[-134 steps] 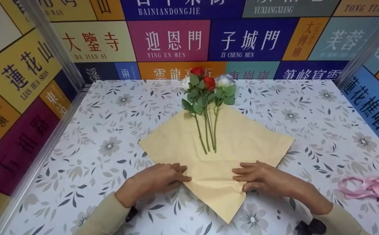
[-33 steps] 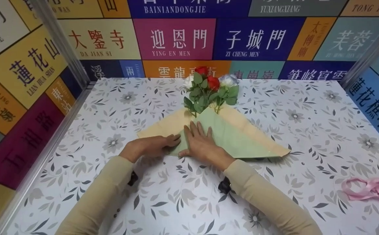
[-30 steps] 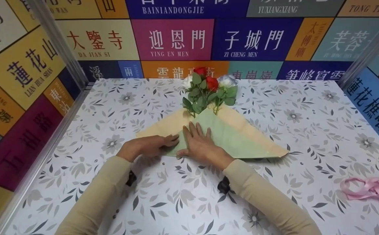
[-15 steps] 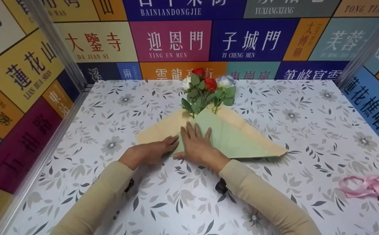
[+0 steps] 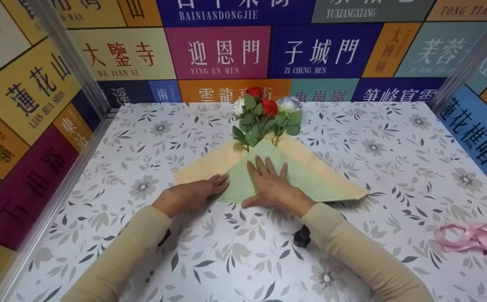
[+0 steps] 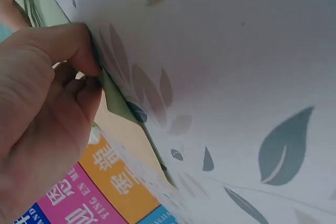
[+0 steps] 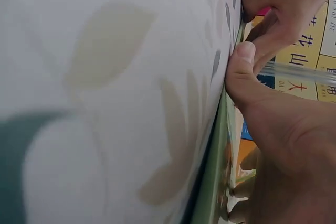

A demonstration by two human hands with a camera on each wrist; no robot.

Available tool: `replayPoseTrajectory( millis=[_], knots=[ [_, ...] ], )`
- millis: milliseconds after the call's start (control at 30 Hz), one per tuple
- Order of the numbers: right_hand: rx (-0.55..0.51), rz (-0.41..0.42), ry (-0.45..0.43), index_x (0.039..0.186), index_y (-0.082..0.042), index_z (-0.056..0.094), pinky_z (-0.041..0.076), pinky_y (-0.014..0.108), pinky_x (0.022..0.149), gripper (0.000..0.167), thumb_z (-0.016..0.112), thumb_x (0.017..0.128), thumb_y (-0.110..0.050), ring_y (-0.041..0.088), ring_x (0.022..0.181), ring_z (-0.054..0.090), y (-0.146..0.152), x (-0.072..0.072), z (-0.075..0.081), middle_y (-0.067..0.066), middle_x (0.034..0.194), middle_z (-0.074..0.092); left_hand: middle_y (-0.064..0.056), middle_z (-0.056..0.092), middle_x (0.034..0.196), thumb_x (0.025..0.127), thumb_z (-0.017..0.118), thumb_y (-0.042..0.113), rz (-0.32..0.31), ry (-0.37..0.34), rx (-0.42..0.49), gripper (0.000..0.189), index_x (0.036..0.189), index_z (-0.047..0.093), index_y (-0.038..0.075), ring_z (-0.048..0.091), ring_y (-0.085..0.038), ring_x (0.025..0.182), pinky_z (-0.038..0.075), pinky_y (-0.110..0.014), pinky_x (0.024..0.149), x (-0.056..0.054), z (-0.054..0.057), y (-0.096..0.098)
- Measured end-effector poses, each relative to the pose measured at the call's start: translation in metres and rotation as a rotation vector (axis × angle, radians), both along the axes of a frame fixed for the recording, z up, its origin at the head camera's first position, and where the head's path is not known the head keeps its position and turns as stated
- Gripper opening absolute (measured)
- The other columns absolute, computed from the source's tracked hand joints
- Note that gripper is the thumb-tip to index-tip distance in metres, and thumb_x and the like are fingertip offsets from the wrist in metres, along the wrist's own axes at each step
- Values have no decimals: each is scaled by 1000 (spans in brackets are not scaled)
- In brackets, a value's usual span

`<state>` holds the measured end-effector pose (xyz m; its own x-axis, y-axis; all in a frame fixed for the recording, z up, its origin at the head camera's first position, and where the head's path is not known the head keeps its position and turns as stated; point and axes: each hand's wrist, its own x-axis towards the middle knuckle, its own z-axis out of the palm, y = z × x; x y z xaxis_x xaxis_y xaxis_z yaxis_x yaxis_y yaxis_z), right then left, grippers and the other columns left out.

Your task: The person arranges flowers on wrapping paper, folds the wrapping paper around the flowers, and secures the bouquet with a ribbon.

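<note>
A sheet of wrapping paper lies folded into a wide triangle, green side up, with cream strips showing along its upper edges. A small bunch of roses, red, white and pale lilac, projects from its top; the lower stems are hidden under the fold. My right hand lies flat on the green flap with spread fingers, its thumb at the bottom fold. To its left, my left hand holds the paper's left part with bent fingers. The left wrist view shows the thumb and curled fingers meeting at the paper's folded edge.
A loose coil of pink ribbon lies at the table's right side. White cloth with grey leaves and flowers covers the table. Panels with coloured lettering stand behind and along both sides.
Since the oldest frame, the paper's bottom corner has been folded up over the stems, showing green. In the last half second my right hand slid right across the flap; my left hand stayed.
</note>
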<state>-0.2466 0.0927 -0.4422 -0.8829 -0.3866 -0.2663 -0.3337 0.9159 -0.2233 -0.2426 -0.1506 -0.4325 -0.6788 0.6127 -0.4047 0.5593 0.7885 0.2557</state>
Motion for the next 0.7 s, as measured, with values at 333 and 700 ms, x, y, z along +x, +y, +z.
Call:
replayPoseTrajectory(
  millis=[333, 700],
  knots=[
    [-85, -107, -61, 161, -10, -8, -9, 72, 117, 135, 78, 73, -66, 42, 154, -15, 52, 3, -3, 18, 167, -18, 4, 2, 170, 92, 47, -12, 54, -78, 58, 82, 159, 21, 27, 8, -30, 156, 19, -48, 126, -3, 2, -1],
    [-116, -190, -99, 159, -3, -7, -11, 77, 112, 138, 81, 72, -63, 51, 150, -16, 120, 11, 2, 26, 164, -19, -1, 8, 170, 91, 54, -11, 23, -40, 106, 80, 159, 24, 21, 17, -34, 154, 35, -47, 119, 0, 1, -5]
  ],
)
